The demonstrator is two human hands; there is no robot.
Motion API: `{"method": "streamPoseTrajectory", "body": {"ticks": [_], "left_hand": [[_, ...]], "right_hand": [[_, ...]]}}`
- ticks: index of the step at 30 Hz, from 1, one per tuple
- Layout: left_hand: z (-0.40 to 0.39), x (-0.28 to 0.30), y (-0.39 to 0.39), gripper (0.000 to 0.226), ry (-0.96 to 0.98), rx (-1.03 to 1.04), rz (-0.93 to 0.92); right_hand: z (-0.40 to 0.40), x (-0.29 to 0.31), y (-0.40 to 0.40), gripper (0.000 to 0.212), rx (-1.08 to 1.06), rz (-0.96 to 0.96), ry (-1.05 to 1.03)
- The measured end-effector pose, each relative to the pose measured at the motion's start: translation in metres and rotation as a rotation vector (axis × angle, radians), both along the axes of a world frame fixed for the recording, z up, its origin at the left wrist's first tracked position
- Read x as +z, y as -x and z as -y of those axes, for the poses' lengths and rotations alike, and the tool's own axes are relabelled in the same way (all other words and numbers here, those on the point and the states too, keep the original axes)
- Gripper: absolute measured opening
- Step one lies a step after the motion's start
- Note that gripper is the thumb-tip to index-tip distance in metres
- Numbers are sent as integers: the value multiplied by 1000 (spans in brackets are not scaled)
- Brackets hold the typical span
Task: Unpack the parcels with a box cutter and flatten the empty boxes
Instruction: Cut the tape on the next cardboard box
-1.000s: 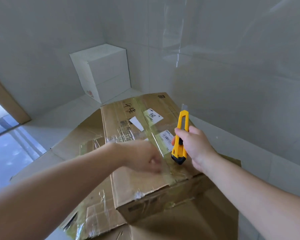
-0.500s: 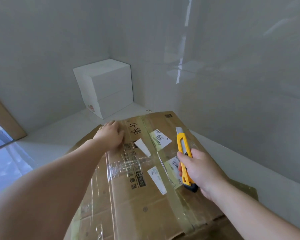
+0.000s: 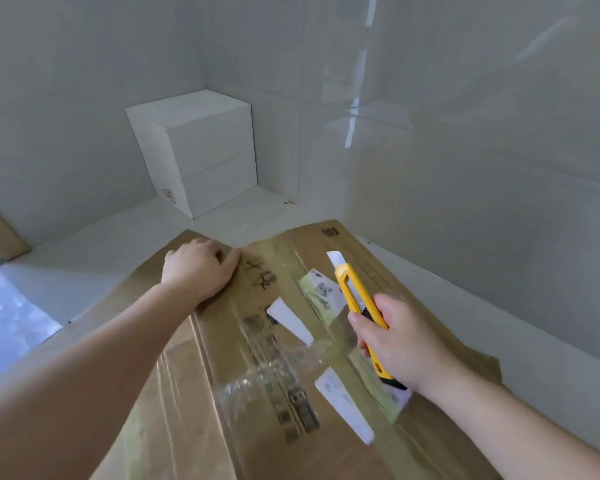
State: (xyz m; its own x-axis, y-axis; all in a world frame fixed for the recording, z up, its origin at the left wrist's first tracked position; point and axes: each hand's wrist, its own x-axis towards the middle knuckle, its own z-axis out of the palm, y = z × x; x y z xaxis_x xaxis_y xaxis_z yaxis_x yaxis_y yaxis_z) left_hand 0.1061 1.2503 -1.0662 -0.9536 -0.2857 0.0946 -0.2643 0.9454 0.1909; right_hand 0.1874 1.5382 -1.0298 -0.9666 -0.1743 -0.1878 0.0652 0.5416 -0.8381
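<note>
Nothing can be read for certain. The brown taped cardboard box carries blurred black handwritten characters at its far end, smeared printing and white labels.

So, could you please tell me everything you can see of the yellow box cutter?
The box cutter has a slim yellow plastic body with a black butt end and a pale blade extended from its tip. The right hand grips its rear half, fingers curled round it. It slants with the blade pointing away from the person, over the taped top of the brown cardboard box; blade contact cannot be told.
</note>
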Motion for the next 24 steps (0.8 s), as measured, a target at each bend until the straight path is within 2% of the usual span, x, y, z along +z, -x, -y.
{"method": "streamPoseTrajectory", "body": {"ticks": [3,5,8,11,14,17,19,20,24], "left_hand": [[-22,-2,-23,51,-37,-84,83],[-37,-2,-21,40,-118,-146,47],[-49,1,-16,28,-280,-76,1],[-47,7,-12,22,-374,-10,66],[-48,20,-9,23,-503,14,128],[-52,22,-7,30,-542,-9,164],[-53,19,-6,34,-550,-14,168],[-54,17,-6,35,-554,-16,166],[-55,5,-2,30,-603,8,177]], "right_hand": [[-6,1,4,29,2,5,-68],[-2,-1,10,27,24,-23,-129],[7,-2,15,27,75,-72,-232],[12,3,12,27,153,-112,-339],[13,7,8,24,188,-139,-369],[14,11,11,12,221,-160,-368],[18,15,13,40,224,-145,-378],[19,15,15,46,227,-139,-397],[33,15,26,41,261,-163,-473]]}}
